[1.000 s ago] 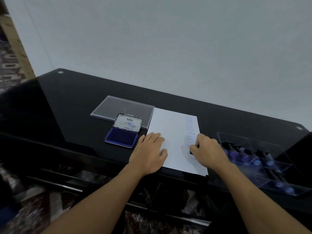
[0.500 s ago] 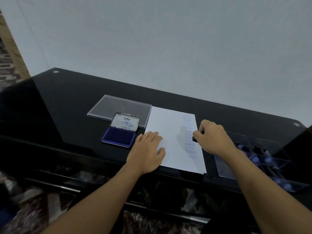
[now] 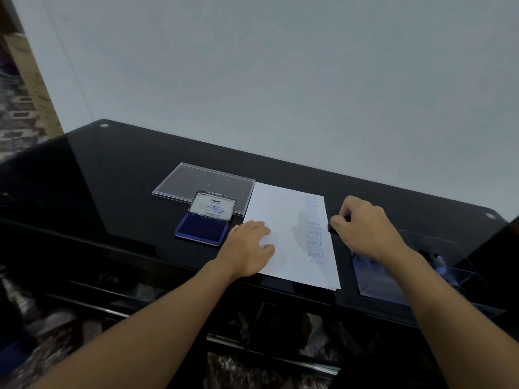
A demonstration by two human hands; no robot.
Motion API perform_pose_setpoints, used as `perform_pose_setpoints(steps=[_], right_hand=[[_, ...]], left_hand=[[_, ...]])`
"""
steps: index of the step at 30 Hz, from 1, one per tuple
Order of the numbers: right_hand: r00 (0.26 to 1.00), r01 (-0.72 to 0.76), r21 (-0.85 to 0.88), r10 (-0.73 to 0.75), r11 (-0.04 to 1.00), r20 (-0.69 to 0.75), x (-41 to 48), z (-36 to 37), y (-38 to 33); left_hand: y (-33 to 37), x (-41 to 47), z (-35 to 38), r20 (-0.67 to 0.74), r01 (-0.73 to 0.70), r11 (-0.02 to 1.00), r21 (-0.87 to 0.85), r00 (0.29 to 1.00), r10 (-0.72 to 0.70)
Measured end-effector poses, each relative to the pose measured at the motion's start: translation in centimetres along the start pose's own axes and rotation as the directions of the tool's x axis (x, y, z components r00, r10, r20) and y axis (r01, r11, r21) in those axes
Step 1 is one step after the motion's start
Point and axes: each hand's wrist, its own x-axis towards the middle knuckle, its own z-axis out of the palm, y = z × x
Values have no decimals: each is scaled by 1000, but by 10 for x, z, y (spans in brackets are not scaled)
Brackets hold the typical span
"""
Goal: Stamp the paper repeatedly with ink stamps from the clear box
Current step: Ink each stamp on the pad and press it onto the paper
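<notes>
A white sheet of paper point(image 3: 283, 220) lies on the black glass table, with a column of blue "SAMPLE" prints point(image 3: 315, 240) down its right side. My left hand point(image 3: 248, 248) lies flat on the sheet's lower left part. My right hand point(image 3: 362, 228) grips a small dark stamp point(image 3: 332, 229) just off the paper's right edge, above the table. An open blue ink pad point(image 3: 202, 229) with its lid up sits left of the paper. The clear box point(image 3: 393, 279) of stamps stands at the right, partly hidden by my right forearm.
The clear box lid point(image 3: 182, 183) lies flat behind the ink pad. The black glass table point(image 3: 112, 178) ends at a front edge near my forearms, and a pale wall stands behind it. Patterned floor shows at the left.
My right hand lifted the stamp off the lower prints and moved it up and right, past the paper's right edge. The left hand stayed on the sheet.
</notes>
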Motion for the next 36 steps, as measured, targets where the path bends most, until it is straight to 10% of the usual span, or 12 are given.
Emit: perform_pose_setpoints(steps=[10, 20, 36], right_hand=[[994, 87, 68, -91, 994, 55, -7, 13, -47], [947, 247, 97, -261, 964, 188, 1, 77, -127], [879, 392, 39, -387, 919, 278, 36, 143, -193]], left_hand=[[-10, -12, -65, -152, -57, 998, -17, 987, 54], [-100, -38, -126, -270, 263, 962, 68, 933, -236], [-158, -50, -98, -353, 385, 872, 302, 895, -273]])
